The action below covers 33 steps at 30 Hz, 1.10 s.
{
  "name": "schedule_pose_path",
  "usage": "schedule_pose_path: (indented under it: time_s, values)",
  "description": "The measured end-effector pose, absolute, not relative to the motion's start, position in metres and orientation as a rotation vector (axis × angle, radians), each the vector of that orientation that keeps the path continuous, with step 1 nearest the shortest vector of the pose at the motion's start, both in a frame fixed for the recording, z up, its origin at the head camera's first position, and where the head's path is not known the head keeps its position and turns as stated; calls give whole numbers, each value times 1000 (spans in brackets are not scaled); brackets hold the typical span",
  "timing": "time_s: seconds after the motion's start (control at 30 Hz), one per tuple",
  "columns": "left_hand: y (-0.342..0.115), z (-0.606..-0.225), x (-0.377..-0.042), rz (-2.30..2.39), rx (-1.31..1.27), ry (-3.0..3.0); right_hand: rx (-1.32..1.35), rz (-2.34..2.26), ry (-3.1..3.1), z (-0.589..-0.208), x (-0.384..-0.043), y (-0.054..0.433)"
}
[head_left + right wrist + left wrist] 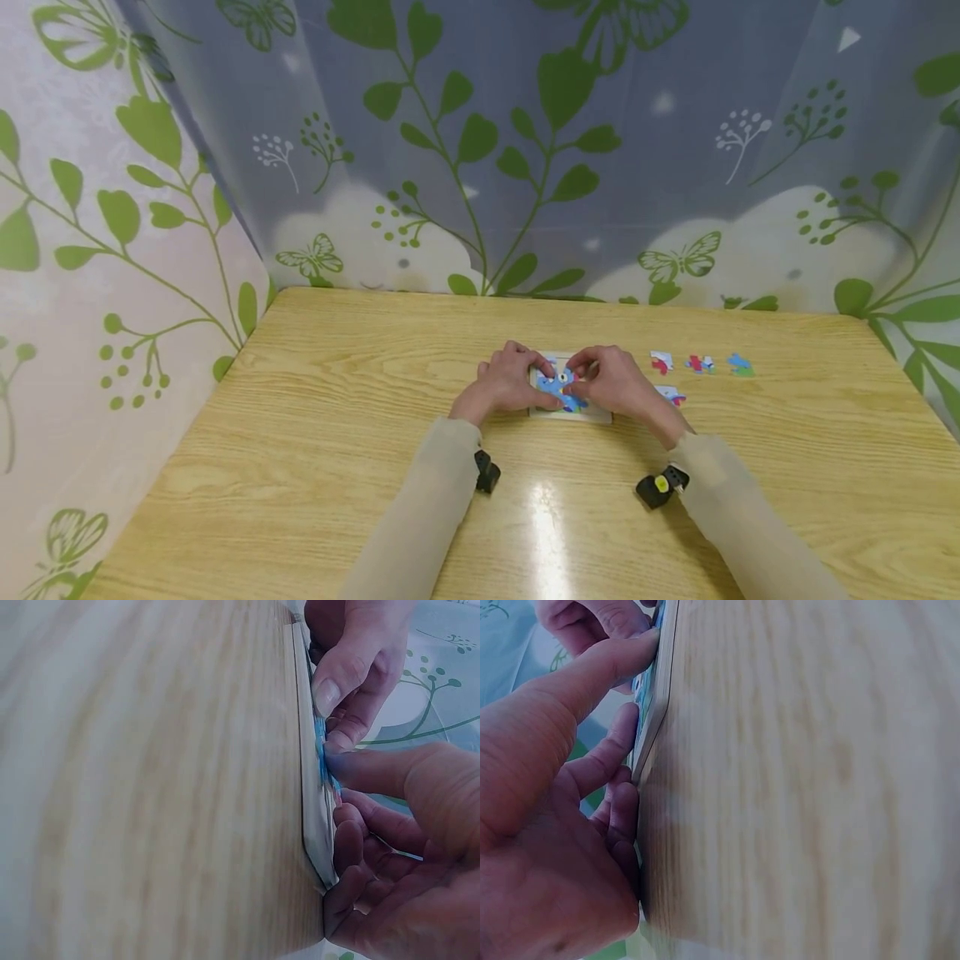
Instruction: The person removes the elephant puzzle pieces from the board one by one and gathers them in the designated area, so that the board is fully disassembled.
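Observation:
A jigsaw puzzle board point(592, 414) with a pale frame lies flat on the table, a blue cartoon picture partly assembled inside it. My left hand point(508, 379) spans its left side, thumb and index fingertips pressing on the picture. In the left wrist view the left thumb point(600, 675) stretches out over the board's near edge. From the other side, my right hand point(613, 379) pinches a puzzle piece point(335, 793) between thumb and index finger, low over the picture. Its blue and red edge shows in the right wrist view; the fingers hide most of it.
Right of the board lie several loose pieces: a red and white one point(662, 362), a red and blue one point(700, 364), a blue and green one point(741, 365) and a white one point(670, 394) near the right wrist. A patterned curtain point(480, 167) stands behind the wooden table point(337, 400).

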<state>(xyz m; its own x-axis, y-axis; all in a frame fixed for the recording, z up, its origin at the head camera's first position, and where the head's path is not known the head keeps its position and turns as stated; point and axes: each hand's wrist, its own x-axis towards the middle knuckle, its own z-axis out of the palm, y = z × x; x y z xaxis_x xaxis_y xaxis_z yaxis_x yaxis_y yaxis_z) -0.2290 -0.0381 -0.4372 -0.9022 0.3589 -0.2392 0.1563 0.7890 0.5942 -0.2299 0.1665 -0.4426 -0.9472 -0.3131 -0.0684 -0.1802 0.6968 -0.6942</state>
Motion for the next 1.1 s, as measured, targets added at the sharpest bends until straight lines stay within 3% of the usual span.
schedule_pose_path:
  time_s: [1.1]
  values:
    - [-37, -439, -228, 785, 429, 2669, -406, -1145, 2713, -442, -227, 169]
